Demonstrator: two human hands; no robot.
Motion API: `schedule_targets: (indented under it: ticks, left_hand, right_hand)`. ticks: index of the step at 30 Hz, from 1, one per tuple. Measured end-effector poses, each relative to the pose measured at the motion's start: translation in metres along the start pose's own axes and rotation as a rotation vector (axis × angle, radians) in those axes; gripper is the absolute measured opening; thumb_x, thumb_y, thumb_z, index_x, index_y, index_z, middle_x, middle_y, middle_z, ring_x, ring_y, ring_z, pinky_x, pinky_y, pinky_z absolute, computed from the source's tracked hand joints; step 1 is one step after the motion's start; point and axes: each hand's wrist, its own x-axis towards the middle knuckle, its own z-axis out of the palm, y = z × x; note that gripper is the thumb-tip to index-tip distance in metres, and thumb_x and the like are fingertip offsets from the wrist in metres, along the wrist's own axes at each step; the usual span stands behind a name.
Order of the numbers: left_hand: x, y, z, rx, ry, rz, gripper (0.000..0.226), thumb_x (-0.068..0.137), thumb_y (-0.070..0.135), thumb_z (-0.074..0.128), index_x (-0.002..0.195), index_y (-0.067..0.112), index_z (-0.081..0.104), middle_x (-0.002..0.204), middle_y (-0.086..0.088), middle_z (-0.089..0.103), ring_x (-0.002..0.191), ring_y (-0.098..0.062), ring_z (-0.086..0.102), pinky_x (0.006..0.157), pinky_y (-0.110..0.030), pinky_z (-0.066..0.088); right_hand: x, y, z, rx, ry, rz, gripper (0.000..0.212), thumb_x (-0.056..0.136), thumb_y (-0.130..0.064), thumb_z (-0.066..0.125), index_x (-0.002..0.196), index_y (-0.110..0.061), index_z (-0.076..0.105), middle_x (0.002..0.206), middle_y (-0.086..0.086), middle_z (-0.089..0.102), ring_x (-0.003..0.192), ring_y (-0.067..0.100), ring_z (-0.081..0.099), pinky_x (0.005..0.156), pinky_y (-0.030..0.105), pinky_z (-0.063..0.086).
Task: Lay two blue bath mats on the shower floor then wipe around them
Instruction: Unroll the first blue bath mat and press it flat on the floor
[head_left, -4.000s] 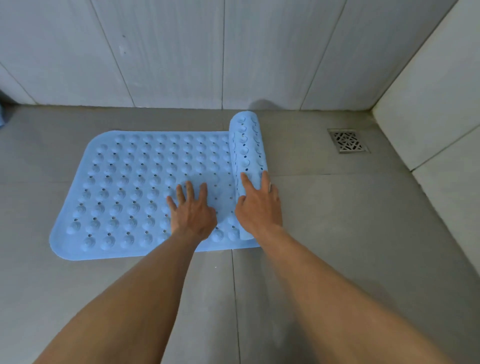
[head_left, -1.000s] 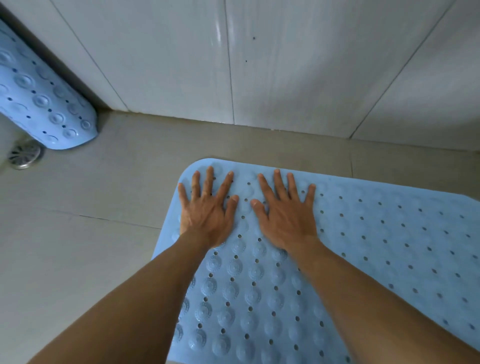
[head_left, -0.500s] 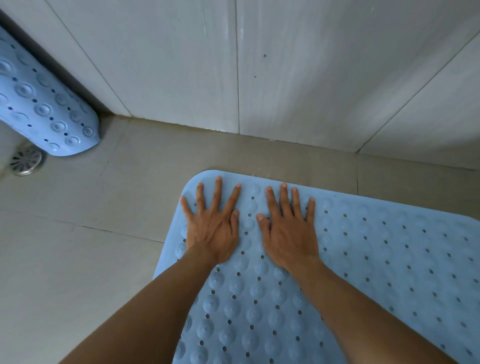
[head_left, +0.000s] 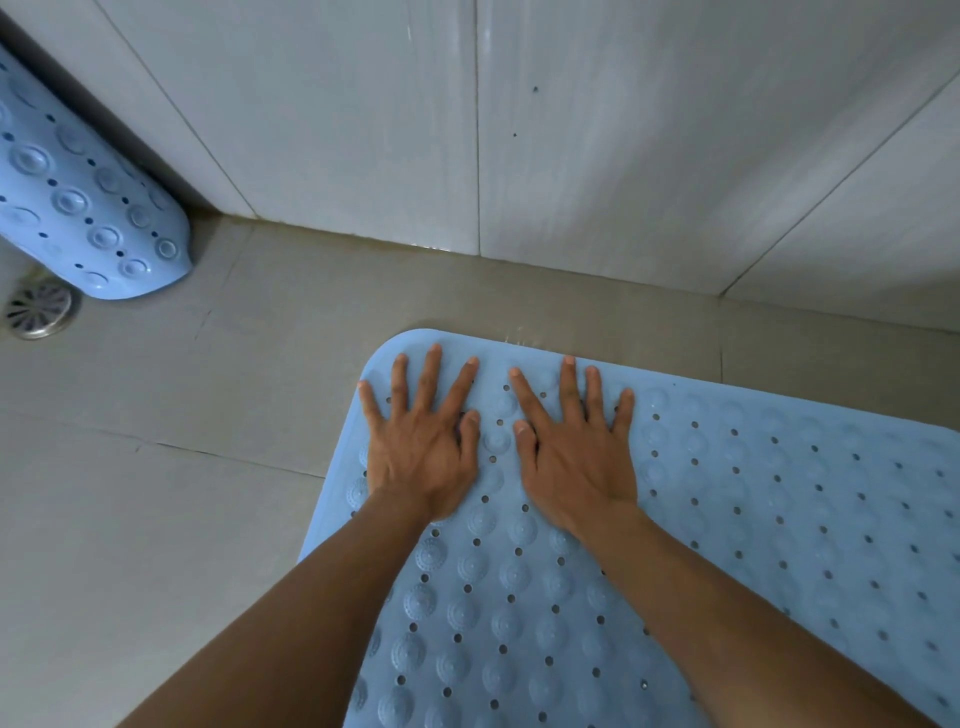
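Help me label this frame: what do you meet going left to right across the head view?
The second bath mat at far left → left hand → right hand. The drain and the flat mat overlap these, so omitted.

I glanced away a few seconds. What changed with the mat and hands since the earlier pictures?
The mat had a rolled end under the right hand; now it lies fully flat. Both hands moved to its corner near the wall, left hand beside right. Unchanged: palms flat, gripping nothing.
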Motion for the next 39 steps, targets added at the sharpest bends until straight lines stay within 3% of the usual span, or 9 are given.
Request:
schedule_targets:
  ticks: [16,21,25,29,35,39]
  left_hand:
    - [-0.002,0.001,-0.003,0.041,-0.024,-0.002,0.058,0.099,0.052,0.005,0.152,0.047,-0.019,0.167,0.004,-0.013,0.153,-0.031,-0.011,0.117,-0.065,-0.005]
    - [0.0,0.007,-0.011,0.06,-0.125,-0.029,0.057,0.1,0.052,0.004,0.152,0.046,-0.02,0.166,0.005,-0.018,0.152,-0.03,-0.014,0.114,-0.071,-0.003]
    - [-0.008,0.018,-0.019,0.09,-0.142,-0.084,0.058,0.101,0.052,0.005,0.155,0.043,-0.013,0.167,0.003,-0.012,0.153,-0.033,-0.01,0.114,-0.072,-0.002]
    - [-0.036,0.062,-0.01,0.071,-0.027,-0.008,0.063,0.099,0.057,0.005,0.158,0.038,-0.007,0.168,-0.001,-0.007,0.153,-0.034,-0.009,0.117,-0.067,-0.006]
    - [-0.058,0.173,0.013,0.039,0.001,0.213,0.063,0.1,0.057,0.004,0.158,0.035,-0.007,0.168,-0.005,-0.007,0.153,-0.031,-0.013,0.117,-0.065,-0.009]
    - [-0.064,0.246,0.024,0.044,-0.001,0.338,0.063,0.1,0.058,0.004,0.158,0.036,-0.005,0.168,-0.006,-0.009,0.153,-0.031,-0.015,0.116,-0.066,-0.01]
  right_hand:
    - [0.004,-0.002,-0.017,0.02,-0.158,0.002,0.057,0.104,-0.05,0.013,0.154,-0.048,-0.013,0.166,0.007,-0.019,0.152,0.032,-0.017,0.117,0.064,-0.011]
    - [-0.006,0.02,-0.033,0.191,-0.182,-0.106,0.055,0.107,-0.043,0.014,0.157,-0.04,-0.009,0.166,0.006,-0.019,0.152,0.024,-0.019,0.122,0.054,-0.01]
    - [-0.037,0.056,-0.044,0.292,-0.104,-0.05,0.057,0.107,-0.041,0.016,0.157,-0.039,-0.013,0.166,0.003,-0.019,0.152,0.022,-0.019,0.122,0.053,-0.01]
    - [-0.075,0.118,-0.044,0.221,-0.052,0.038,0.057,0.107,-0.042,0.016,0.158,-0.038,-0.01,0.167,0.002,-0.016,0.153,0.022,-0.017,0.122,0.055,-0.007]
    - [-0.127,0.221,-0.033,0.121,-0.041,0.277,0.058,0.107,-0.041,0.017,0.159,-0.034,-0.007,0.167,0.005,-0.014,0.153,0.024,-0.015,0.121,0.059,-0.004]
    - [-0.149,0.278,-0.026,0.092,-0.072,0.406,0.062,0.104,-0.051,0.016,0.159,-0.032,-0.009,0.167,0.008,-0.014,0.153,0.029,-0.014,0.12,0.061,-0.004]
